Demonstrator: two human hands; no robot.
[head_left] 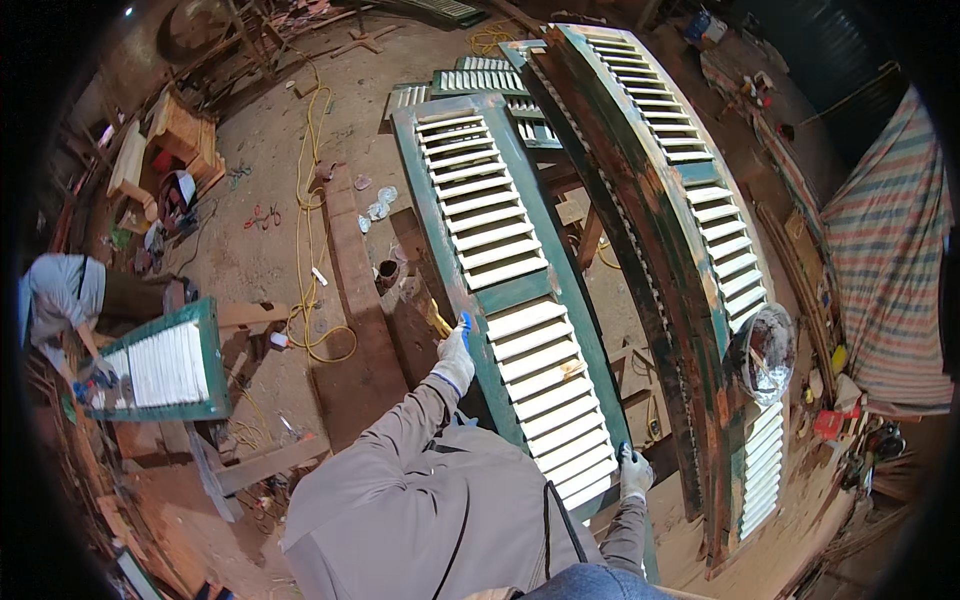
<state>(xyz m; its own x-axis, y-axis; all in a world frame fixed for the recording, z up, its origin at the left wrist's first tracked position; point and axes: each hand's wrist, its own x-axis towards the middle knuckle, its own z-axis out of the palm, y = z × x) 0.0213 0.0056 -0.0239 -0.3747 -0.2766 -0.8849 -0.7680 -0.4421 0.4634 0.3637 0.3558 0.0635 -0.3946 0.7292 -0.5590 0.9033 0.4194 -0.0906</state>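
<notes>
A long louvred shutter (pixel 527 287), with a dark green frame and white slats, stretches away in front of me. My left hand (pixel 456 360), in a white glove with blue on it, is closed at the shutter's left edge. A short yellow object (pixel 438 320) sticks out beside those fingers; its kind is unclear. On the opposite edge, nearer my body, my gloved right hand (pixel 635 473) is closed round the frame. Right of this shutter, several more stand on edge in a row, the outermost louvred shutter (pixel 684 172) showing white slats.
A bowl (pixel 762 352) with whitish stuff rests on the standing shutters. At left another person (pixel 68 300) handles a smaller green-and-white shutter (pixel 165 368). Yellow cord (pixel 305 190) and red-handled pliers (pixel 262 216) lie on the dirt floor. A striped sheet (pixel 890 260) hangs at right.
</notes>
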